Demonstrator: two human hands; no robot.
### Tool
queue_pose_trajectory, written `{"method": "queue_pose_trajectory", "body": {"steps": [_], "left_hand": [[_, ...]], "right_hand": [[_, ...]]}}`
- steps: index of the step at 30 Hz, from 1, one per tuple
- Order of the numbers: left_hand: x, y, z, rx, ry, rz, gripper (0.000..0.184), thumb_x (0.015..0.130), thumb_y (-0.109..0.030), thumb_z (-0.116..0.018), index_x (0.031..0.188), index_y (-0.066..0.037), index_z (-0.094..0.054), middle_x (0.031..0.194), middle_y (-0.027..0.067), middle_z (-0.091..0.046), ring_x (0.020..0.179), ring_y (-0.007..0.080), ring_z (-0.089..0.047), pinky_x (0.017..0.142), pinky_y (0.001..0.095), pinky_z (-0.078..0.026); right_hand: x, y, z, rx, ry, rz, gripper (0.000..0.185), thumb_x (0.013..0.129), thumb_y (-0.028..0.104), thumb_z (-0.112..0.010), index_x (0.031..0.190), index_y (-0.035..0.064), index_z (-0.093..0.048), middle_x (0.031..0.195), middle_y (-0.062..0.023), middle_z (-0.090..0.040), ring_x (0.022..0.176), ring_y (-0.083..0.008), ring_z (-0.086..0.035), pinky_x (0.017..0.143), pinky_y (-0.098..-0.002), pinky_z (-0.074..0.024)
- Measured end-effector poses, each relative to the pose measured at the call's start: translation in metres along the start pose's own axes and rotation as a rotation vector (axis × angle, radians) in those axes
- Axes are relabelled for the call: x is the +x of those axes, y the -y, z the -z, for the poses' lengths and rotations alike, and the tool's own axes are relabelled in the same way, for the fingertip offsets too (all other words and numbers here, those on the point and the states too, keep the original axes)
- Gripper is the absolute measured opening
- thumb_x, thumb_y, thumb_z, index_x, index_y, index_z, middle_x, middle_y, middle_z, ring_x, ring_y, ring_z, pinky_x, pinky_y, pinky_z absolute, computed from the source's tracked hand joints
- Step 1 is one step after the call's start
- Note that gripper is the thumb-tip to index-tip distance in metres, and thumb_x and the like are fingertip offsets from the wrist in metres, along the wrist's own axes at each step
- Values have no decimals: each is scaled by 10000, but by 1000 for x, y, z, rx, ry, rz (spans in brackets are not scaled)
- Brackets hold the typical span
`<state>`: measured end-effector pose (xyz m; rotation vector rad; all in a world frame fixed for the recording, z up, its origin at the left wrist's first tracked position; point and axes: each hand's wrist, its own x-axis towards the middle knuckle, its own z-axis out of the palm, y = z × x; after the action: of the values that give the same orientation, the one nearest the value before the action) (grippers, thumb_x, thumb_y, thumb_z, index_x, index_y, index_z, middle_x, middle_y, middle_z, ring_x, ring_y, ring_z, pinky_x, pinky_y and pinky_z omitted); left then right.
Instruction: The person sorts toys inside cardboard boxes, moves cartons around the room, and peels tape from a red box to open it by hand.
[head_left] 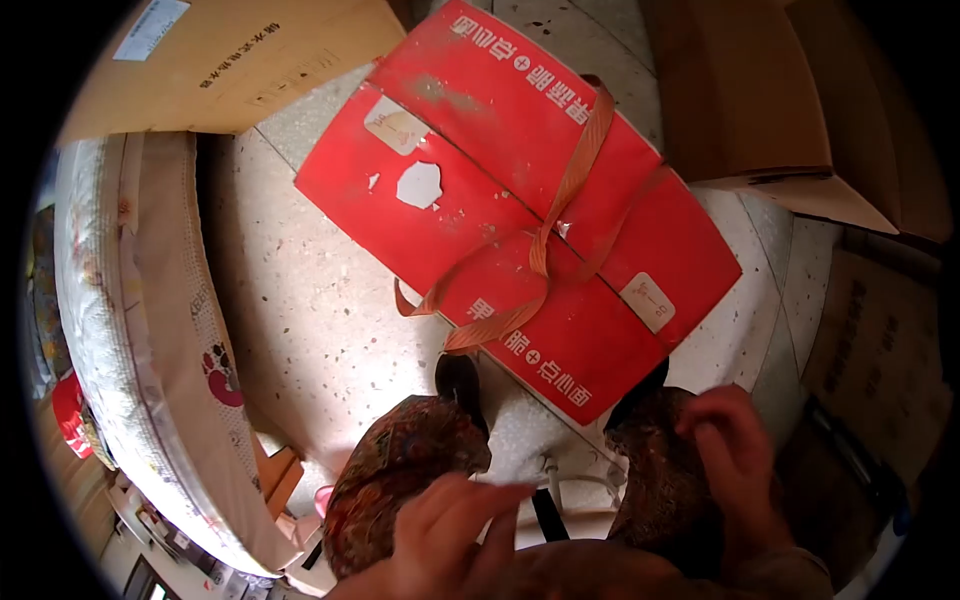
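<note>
A large red cardboard box (pixel 420 235) with white printed characters lies flat on the floor in front of me, its two top flaps meeting along a middle seam. An orange ribbon strap (pixel 572 190) trails loosely across it. My left hand (pixel 445 525) is above my left thigh, fingers stretched to the right and thumb apart, with nothing seen in it. Over my right thigh my right hand (pixel 732 450) is raised, fingers loosely bent and slightly blurred, and I see nothing in it. Neither hand touches the box.
A brown carton (pixel 230 70) stands at the upper left, and an open brown carton (pixel 745 100) at the upper right. Left of me is a mattress (pixel 165 330). Another carton (pixel 870 340) stands in shadow at right. Speckled tile floor (pixel 285 290) lies around the box.
</note>
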<state>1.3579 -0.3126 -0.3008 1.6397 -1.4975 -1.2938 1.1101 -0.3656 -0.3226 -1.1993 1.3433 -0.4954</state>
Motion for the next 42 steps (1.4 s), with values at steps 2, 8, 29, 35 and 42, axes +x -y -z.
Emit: {"method": "queue_pose_trajectory", "body": {"steps": [2, 8, 29, 35, 42], "left_hand": [[-14, -2, 8, -69, -16, -3, 184, 778, -47, -510, 937, 35, -554, 755, 149, -568, 627, 190, -529, 561, 240, -429], [-60, -17, -11, 63, -213, -55, 150, 778, -1, -505, 917, 19, -559, 737, 121, -562, 606, 207, -530, 535, 252, -422], [44, 78, -65, 325, -413, -38, 336, 694, -154, -613, 983, -1, -538, 921, 158, -583, 835, 276, -571, 734, 346, -457], [61, 106, -90, 768, -407, 25, 482, 637, -213, -643, 1061, -40, -493, 996, 156, -557, 965, 268, -521, 812, 384, -414], [52, 88, -81, 603, -241, 122, 244, 680, -250, -596, 798, -37, -576, 782, 108, -599, 755, 242, -571, 702, 365, -421]], "right_hand": [[-8, -13, 0, -2, 9, -21, 173, 796, -35, -438, 955, -24, -505, 917, -85, -469, 789, -122, -508, 697, -240, -424], [-38, -16, 8, 135, 2, -171, 207, 800, -16, -441, 998, -28, -498, 915, -76, -477, 792, -117, -511, 703, -223, -414], [-74, -16, 12, -229, -141, 673, 186, 768, 15, -492, 943, 7, -553, 885, -73, -516, 736, -149, -526, 669, -241, -429], [-77, -19, 14, -253, -141, 633, 172, 769, 25, -497, 931, 14, -557, 875, -68, -509, 724, -141, -526, 647, -239, -434], [-76, -27, 17, -331, -112, 643, 154, 778, 26, -500, 922, 7, -553, 901, -62, -500, 758, -139, -533, 659, -233, -436]]}}
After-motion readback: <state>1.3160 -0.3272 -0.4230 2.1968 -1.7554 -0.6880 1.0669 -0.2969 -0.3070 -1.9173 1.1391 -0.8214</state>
